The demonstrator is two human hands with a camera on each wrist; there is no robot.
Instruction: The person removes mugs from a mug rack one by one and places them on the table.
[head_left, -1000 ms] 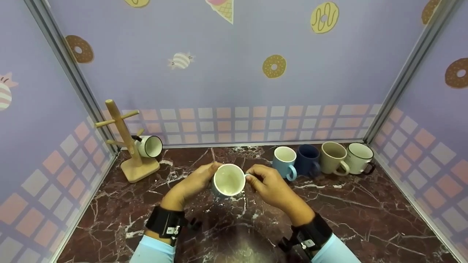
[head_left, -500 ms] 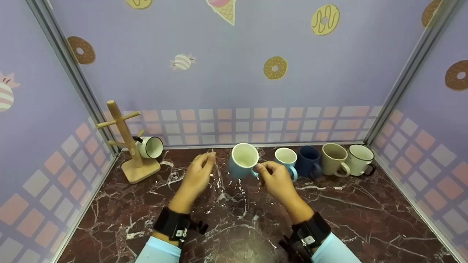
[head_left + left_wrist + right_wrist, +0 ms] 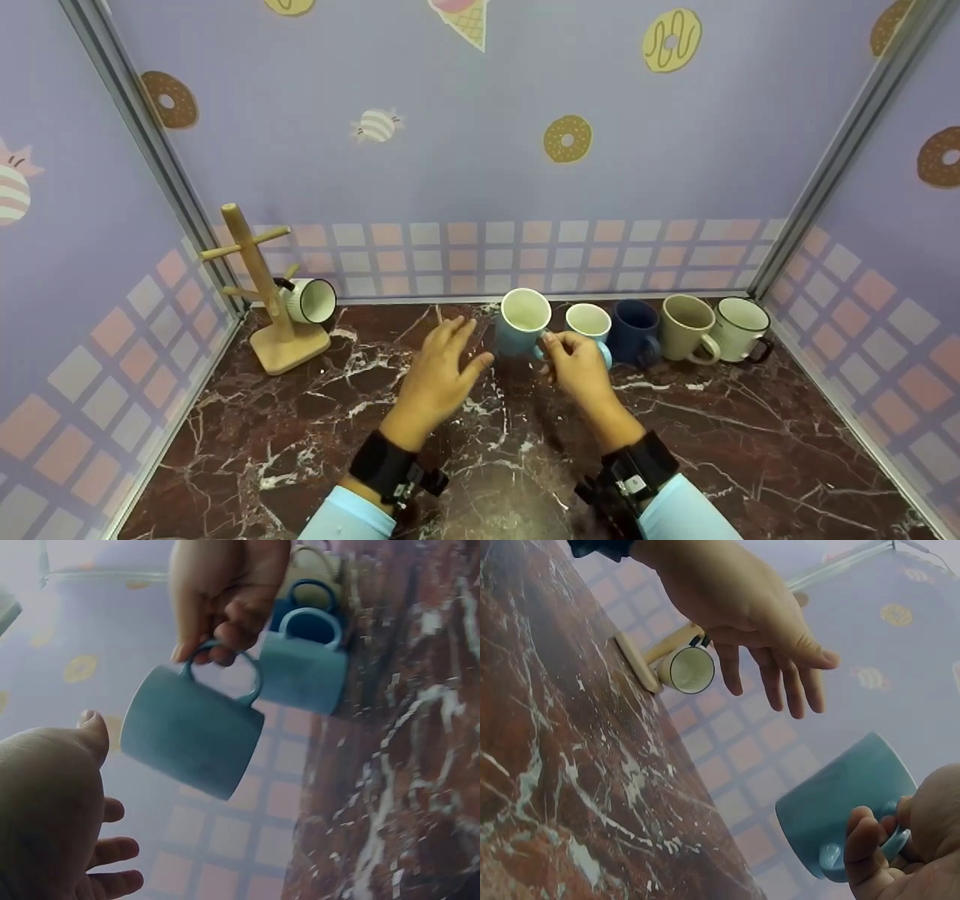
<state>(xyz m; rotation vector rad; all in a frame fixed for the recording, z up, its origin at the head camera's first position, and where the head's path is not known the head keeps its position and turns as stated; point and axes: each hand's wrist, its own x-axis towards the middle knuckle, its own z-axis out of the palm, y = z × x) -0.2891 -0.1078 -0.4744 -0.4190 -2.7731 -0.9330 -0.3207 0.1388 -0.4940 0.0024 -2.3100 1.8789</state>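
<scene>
My right hand (image 3: 581,367) pinches the handle of a blue mug (image 3: 191,731), pale inside, with thumb and fingertips. In the right wrist view the mug (image 3: 840,802) hangs off the marbled tabletop, its mouth facing up. To its left, my left hand (image 3: 439,375) has its fingers spread and touches nothing. A second light-blue mug (image 3: 588,321) stands just right of the held one, partly covered by my right hand. At the left, a wooden mug tree (image 3: 259,277) carries a white mug with a black rim (image 3: 315,301) on a lower peg.
Right of the light-blue mug stand a navy mug (image 3: 634,334), a beige mug (image 3: 684,330) and a white mug with a black handle (image 3: 739,330), in a row near the back wall (image 3: 480,172). Panels enclose the marbled table (image 3: 300,442) at both sides.
The blue mug has moved right and back toward the row, carried by its handle in my right hand. My left hand let go of its side, then shifted right with fingers spread.
</scene>
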